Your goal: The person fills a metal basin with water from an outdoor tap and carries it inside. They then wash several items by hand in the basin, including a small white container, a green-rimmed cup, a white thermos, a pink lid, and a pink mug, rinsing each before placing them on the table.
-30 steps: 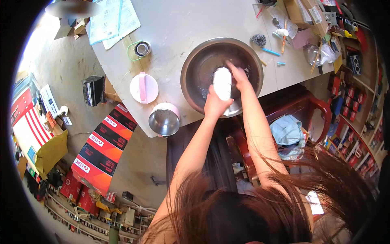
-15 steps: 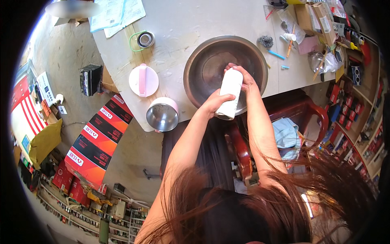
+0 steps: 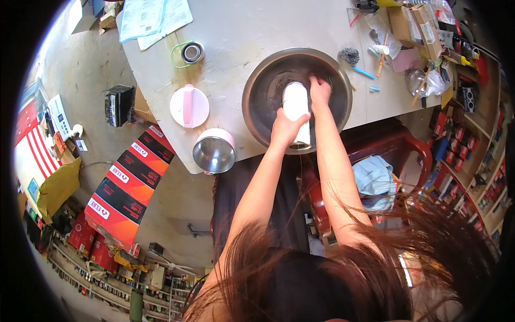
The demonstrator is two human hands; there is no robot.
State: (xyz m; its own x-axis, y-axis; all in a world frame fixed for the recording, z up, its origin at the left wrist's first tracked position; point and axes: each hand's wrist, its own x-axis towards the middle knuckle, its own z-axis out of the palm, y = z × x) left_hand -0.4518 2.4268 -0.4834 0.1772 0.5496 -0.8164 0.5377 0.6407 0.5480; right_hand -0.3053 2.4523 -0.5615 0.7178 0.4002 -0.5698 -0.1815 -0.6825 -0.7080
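Observation:
My left hand [image 3: 286, 129] is closed round a white bottle [image 3: 294, 102], which it holds tilted over the near part of a wide steel basin [image 3: 251, 102]. Wet-looking glints show on the basin's floor. Just right of the bottle, my right hand [image 3: 320, 92] reaches down into the basin, apart from the bottle. Its fingers look curled together; whatever is in them, if anything, is hidden. To the left on the table are a round pink lid [image 3: 199, 107] with a bar handle and a pink bowl with a steel inside [image 3: 214, 153].
A small steel cup [image 3: 192, 52] with a green loop stands farther left. Right of the basin lie a steel scouring pad [image 3: 350, 55] and a blue stick [image 3: 365, 72], near cluttered boxes [image 3: 406, 24]. A reddish wooden chair [image 3: 413, 142] with light-blue cloth [image 3: 374, 174] sits below the table edge.
The bottle has moved slightly left and away from me, over the basin. My right hand has let go of its top end and gone down into the basin.

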